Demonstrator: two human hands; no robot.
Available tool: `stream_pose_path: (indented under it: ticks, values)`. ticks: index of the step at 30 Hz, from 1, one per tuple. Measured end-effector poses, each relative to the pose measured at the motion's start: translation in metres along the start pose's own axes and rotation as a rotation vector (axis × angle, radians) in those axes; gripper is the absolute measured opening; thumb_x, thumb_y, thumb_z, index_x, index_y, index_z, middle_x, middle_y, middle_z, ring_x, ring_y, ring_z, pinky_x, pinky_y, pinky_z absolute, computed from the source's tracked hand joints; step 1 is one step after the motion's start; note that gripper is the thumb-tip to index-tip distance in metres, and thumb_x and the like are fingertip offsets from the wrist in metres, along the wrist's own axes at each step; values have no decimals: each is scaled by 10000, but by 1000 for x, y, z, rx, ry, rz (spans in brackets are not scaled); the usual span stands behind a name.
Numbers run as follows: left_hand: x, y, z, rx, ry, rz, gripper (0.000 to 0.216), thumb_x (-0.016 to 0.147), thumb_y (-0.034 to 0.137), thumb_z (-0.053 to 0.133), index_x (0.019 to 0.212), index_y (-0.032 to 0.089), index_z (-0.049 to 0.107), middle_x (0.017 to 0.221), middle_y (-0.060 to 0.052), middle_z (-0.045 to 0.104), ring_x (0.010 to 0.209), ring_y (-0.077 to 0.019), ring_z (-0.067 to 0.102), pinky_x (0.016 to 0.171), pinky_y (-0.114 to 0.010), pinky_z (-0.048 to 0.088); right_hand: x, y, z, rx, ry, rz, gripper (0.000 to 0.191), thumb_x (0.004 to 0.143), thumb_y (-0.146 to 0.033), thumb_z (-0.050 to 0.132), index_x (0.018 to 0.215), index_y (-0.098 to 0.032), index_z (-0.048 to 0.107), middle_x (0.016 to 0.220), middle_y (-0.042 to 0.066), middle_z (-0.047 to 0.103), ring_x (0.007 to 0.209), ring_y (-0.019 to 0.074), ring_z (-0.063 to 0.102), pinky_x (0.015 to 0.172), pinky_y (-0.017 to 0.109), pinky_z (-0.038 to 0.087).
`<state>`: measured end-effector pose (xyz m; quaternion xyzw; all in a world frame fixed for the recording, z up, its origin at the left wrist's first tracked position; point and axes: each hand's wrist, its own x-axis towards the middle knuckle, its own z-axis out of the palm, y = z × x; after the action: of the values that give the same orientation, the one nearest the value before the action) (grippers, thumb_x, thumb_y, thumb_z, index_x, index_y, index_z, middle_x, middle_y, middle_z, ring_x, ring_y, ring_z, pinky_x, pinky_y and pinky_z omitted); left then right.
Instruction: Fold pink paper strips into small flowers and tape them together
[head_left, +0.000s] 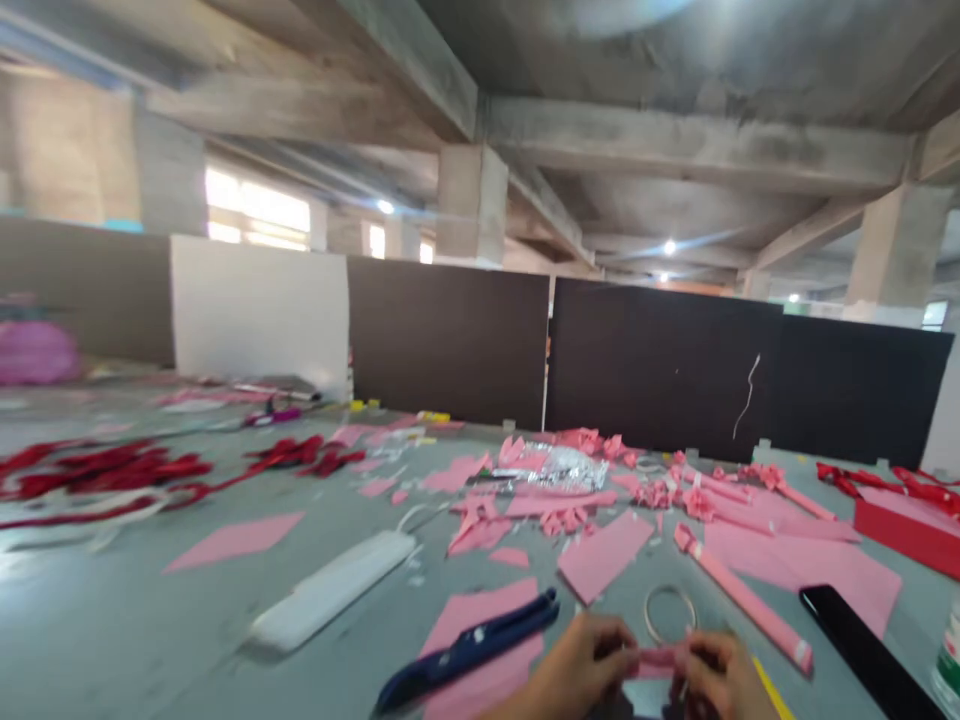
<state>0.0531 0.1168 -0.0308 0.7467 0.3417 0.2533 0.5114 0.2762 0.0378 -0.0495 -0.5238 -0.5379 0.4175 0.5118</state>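
At the bottom edge of the head view, my left hand point(581, 665) and my right hand point(716, 675) are both pinched on a small folded pink paper piece point(660, 660) held between them. Dark blue scissors point(472, 650) lie just left of my left hand on a pink sheet point(487, 610). A thin wire ring point(670, 612) rests on the table just beyond my fingers. A rolled pink paper tube point(739, 595) lies to the right of the ring.
The grey table point(112, 620) carries several pink paper sheets point(604, 555), folded pink flowers point(679, 490), crumpled clear plastic point(562, 465), red ribbons point(112, 470), a white oblong case point(330, 590), a black phone point(862, 650) and a red box point(907, 525). Dark partition panels point(660, 365) stand behind.
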Motion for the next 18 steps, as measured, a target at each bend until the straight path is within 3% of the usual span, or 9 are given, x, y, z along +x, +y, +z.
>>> stream_pose_path:
  ticks: [3,6,9,14,18]
  values:
    - [-11,14,3,-17,-3,-14,471,804,637,745,797,167,725,582,10,601,522,-135,501,554,-267,380,-17,-4,0,16,-27,85,690,788,-859,813,758,-170,784,563,59,681,478,165,622,502,274,493]
    - [-14,18,1,-70,-29,-75,398,840,563,732,799,167,741,593,3,620,518,-127,491,550,-264,367,-26,-20,-3,6,25,102,639,845,-798,810,777,-163,813,601,77,722,536,189,668,544,298,535]
    - [-15,15,-2,-92,-54,-113,355,896,514,717,819,170,763,641,-7,657,519,-122,487,548,-267,346,-29,-31,-5,76,50,138,590,767,-743,904,821,-162,822,721,103,794,583,205,708,568,323,578]
    - [-23,20,-3,41,-39,-15,380,974,472,640,786,164,757,661,-20,690,560,-121,511,562,-261,352,-33,-38,-2,106,-32,183,513,843,-670,886,899,-162,833,781,101,816,608,192,726,578,315,595]
    - [-26,25,-2,1,-86,-41,382,981,486,645,816,157,747,642,-12,668,555,-116,518,549,-251,357,-34,-40,-1,98,-63,207,450,865,-611,881,868,-164,831,771,101,805,591,185,708,554,316,596]
